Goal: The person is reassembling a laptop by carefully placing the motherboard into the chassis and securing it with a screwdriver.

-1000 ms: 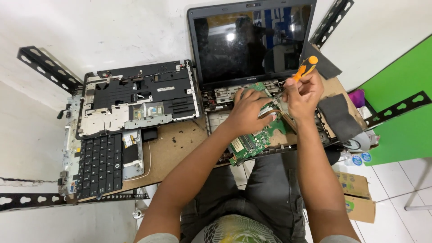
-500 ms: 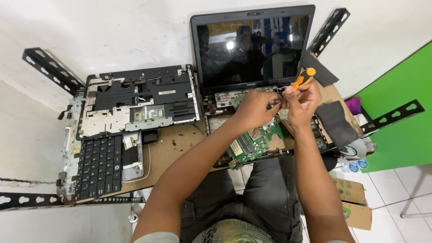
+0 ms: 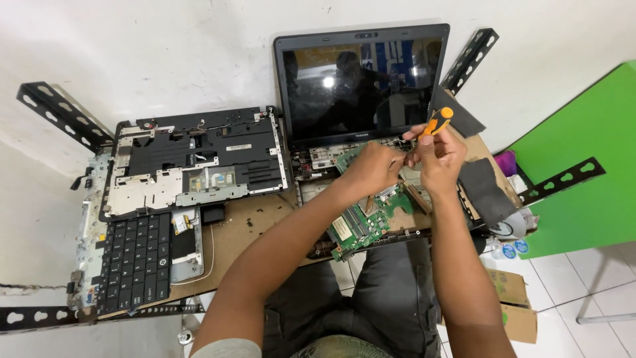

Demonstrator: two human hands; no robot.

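The green circuit board lies tilted over the opened base of the laptop, its near corner reaching past the front edge of the bench above our lap. Our left hand rests on the board's far end, fingers curled down onto it; whether they pinch anything there we cannot tell, since the back of the hand hides the fingertips. Our right hand is closed around an orange-handled screwdriver, held just beside the left hand. Only the handle shows; the shaft and tip vanish behind the fingers, so we cannot make out what the tip touches. Both forearms cover much of the laptop base, and the parts beneath them stay out of sight.

The laptop's dark screen stands upright against the wall and mirrors blurred shapes. To the left lies a stripped top cover, and nearer to us a loose black keyboard, its lower edge partly hidden by a perforated black metal bracket. On the right, dark cloth-like pieces sit at the bench's edge, and a green panel is cut off by the frame.
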